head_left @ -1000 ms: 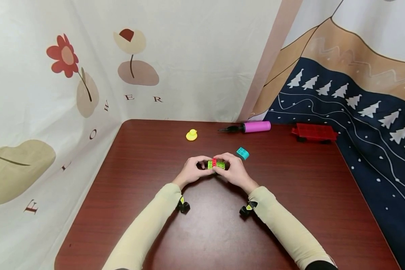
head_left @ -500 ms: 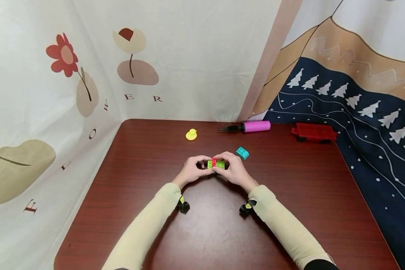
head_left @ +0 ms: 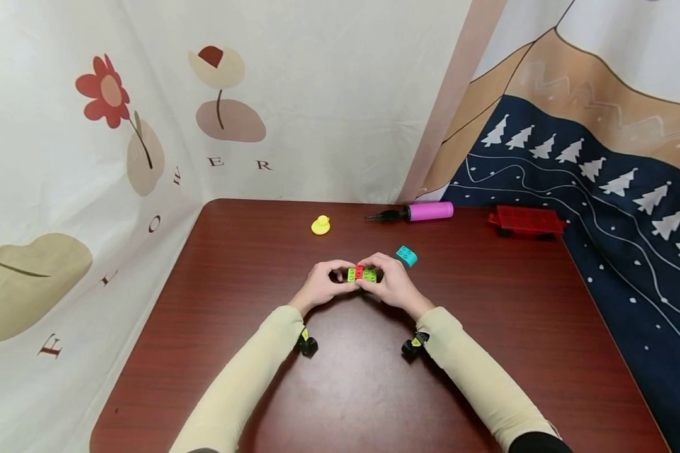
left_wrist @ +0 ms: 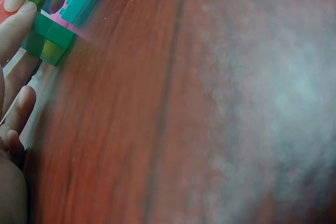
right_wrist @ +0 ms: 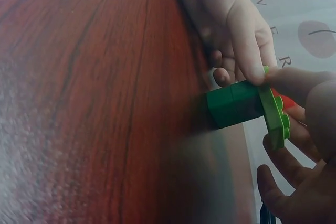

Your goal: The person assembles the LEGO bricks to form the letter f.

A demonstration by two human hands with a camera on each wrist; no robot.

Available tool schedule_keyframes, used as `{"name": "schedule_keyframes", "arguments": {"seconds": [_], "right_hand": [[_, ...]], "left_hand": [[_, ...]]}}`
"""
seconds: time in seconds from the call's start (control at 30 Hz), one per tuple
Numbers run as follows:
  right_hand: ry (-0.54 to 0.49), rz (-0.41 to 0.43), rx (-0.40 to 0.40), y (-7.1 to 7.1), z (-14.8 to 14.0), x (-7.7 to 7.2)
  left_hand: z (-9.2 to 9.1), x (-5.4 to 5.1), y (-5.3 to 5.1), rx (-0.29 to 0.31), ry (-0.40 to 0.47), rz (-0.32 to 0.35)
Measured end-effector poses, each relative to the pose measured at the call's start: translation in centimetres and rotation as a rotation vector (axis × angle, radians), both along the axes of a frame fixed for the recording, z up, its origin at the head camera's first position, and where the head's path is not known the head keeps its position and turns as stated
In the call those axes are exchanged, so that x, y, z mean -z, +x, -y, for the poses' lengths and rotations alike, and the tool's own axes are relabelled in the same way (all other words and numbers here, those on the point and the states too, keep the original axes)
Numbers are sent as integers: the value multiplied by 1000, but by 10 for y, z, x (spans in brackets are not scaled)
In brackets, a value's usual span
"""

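Note:
Between both hands stands a small stack of toy building bricks: dark green bricks [right_wrist: 233, 104] below, a flat lime green piece [head_left: 369, 275] across them, and a narrow red brick [head_left: 359, 272] on top. My left hand [head_left: 324, 281] pinches the stack's left side; its thumb lies against the lime piece and the green bricks in the right wrist view. My right hand [head_left: 392, 282] pinches the red brick between thumb and finger. Behind my right hand lies a turquoise brick [head_left: 407, 255], apart from the stack. The fingers partly hide the red brick in both wrist views.
On the brown table [head_left: 249, 264] a yellow rubber duck [head_left: 320, 225] sits toward the back. Right of it lies a purple hand pump [head_left: 430, 211] with a black nozzle. A red toy wagon [head_left: 528, 221] stands at the back right corner. Printed cloths [head_left: 340, 94] hang behind.

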State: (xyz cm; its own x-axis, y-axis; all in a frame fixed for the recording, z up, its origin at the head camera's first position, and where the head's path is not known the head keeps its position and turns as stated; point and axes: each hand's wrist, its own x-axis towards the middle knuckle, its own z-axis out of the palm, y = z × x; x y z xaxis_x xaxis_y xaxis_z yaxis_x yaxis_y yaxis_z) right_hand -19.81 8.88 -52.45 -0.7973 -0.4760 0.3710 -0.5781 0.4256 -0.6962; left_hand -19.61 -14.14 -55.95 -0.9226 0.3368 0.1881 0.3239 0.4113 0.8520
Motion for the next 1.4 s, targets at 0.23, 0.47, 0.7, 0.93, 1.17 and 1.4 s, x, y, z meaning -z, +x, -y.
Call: {"name": "schedule_keyframes", "arguments": {"seconds": [0.23,0.47,0.7,0.93,1.17,1.4], "right_hand": [[20,3,-28,-2,-1,1],[14,-6,-39,-3,-2,4],[31,56,7,1,-1,3],[66,96,22,3,0,0],[77,82,6,1,-1,-4],[86,77,-8,1,-4,-7]], "left_hand": [[1,2,1,2,-2,10],[1,2,2,2,-5,16],[1,3,2,-2,-5,14],[2,3,2,2,15,12],[1,1,0,8,54,28],[0,1,-1,10,57,35]]}}
